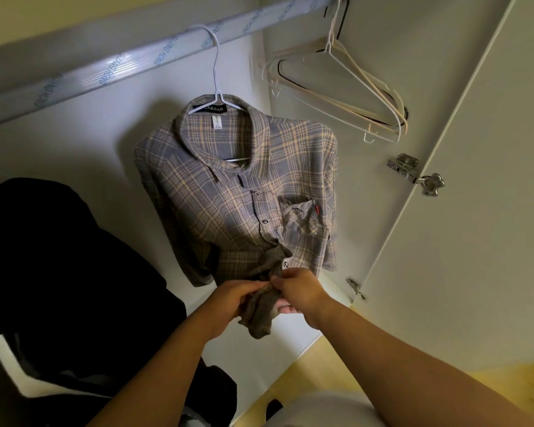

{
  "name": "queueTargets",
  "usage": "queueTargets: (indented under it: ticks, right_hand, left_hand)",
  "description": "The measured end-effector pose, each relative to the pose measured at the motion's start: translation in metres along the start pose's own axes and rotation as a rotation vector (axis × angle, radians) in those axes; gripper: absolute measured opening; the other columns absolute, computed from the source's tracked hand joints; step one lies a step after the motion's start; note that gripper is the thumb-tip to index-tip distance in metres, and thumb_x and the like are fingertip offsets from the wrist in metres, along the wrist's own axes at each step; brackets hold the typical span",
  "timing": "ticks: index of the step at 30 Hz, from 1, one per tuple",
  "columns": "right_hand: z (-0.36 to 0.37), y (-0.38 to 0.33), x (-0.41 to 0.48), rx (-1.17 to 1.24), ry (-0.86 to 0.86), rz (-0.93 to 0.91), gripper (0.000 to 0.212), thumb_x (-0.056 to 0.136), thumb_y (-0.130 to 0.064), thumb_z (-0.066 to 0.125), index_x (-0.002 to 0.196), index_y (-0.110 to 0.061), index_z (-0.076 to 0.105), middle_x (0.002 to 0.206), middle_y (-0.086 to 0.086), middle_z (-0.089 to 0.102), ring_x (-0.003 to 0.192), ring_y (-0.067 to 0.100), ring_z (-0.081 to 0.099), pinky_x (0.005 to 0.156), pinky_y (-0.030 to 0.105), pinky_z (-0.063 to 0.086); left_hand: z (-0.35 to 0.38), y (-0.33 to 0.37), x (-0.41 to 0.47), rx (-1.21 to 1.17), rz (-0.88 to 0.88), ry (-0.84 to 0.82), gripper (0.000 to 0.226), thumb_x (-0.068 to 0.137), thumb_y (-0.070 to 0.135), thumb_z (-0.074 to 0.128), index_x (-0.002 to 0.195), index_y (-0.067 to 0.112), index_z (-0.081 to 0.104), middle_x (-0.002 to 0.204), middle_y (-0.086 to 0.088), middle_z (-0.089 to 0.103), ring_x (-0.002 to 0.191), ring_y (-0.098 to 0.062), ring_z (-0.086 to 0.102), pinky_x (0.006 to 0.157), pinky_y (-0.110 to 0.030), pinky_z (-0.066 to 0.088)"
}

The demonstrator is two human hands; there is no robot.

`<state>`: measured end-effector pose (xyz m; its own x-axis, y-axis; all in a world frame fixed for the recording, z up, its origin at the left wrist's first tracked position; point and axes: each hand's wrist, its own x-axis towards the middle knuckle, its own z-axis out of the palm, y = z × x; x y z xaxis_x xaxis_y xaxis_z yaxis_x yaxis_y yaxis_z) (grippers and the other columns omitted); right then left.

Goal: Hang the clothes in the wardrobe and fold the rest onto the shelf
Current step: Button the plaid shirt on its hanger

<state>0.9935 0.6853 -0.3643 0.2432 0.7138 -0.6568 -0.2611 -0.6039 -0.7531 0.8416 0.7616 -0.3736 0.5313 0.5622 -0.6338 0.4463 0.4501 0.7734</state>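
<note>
While the rail (105, 72) is carrying spare hangers (396, 118) at right and dark clothes (59, 272) are filling the left, the shirt (228, 186) is hanging between them on a white hanger (218, 97); my left hand (228, 298) and right hand (299, 288) are both pinching its bunched lower front.

I am looking at a plaid shirt (244, 192) hanging on a white hanger (217, 87) from the wardrobe rail (111, 69). My left hand (235, 298) and right hand (299, 289) are pinching its bunched lower front together. Spare hangers (352, 97) are hanging to the right, dark clothes (59, 272) to the left.
</note>
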Motion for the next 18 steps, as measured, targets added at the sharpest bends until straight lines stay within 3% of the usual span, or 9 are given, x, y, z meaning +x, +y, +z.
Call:
queueTargets:
  ticks: [2,4,7,11,18]
  right_hand:
    - [-0.001,0.005,0.004,0.018,0.014,-0.007,0.02,0.101,-0.007,0.047,0.105,-0.008,0.066,0.089,0.019,0.071,0.075,0.03,0.066,0.087,0.049,0.058]
    - [-0.002,0.007,0.004,0.002,0.023,-0.013,0.027,0.102,-0.004,0.042,0.099,-0.015,0.067,0.092,0.015,0.073,0.081,0.028,0.07,0.082,0.045,0.061]
    - [-0.01,0.014,0.011,-0.274,0.17,-0.074,0.03,0.101,-0.007,0.037,0.103,-0.017,0.065,0.096,0.008,0.068,0.089,0.027,0.068,0.079,0.039,0.061]
    - [-0.017,0.015,0.017,-0.471,0.283,-0.141,0.025,0.103,-0.021,0.04,0.115,-0.014,0.061,0.105,0.01,0.066,0.093,0.027,0.063,0.078,0.034,0.054]
    - [-0.014,0.017,0.022,-0.629,0.295,-0.259,0.023,0.104,-0.027,0.044,0.117,-0.016,0.059,0.096,0.005,0.061,0.083,0.025,0.06,0.068,0.028,0.046]
  left_hand:
    - [-0.002,-0.005,0.002,0.095,0.104,0.022,0.021,0.095,0.017,0.064,0.113,0.017,0.075,0.116,-0.006,0.073,0.111,-0.026,0.068,0.1,-0.045,0.052]
    - [-0.003,-0.006,0.005,0.164,0.146,0.161,0.02,0.093,0.012,0.067,0.103,0.026,0.077,0.112,-0.001,0.074,0.108,-0.025,0.068,0.092,-0.042,0.057]
    - [-0.004,-0.009,0.009,0.242,0.169,0.349,0.016,0.09,0.013,0.071,0.099,0.025,0.077,0.107,0.001,0.073,0.104,-0.024,0.066,0.077,-0.026,0.057]
    - [-0.014,-0.012,0.011,0.294,0.161,0.439,0.022,0.085,0.013,0.076,0.079,0.034,0.072,0.096,0.005,0.072,0.1,-0.023,0.066,0.084,-0.031,0.056]
    - [-0.014,-0.017,0.017,0.32,0.159,0.523,0.015,0.076,0.018,0.085,0.078,0.02,0.07,0.088,0.002,0.07,0.092,-0.023,0.065,0.082,-0.035,0.055]
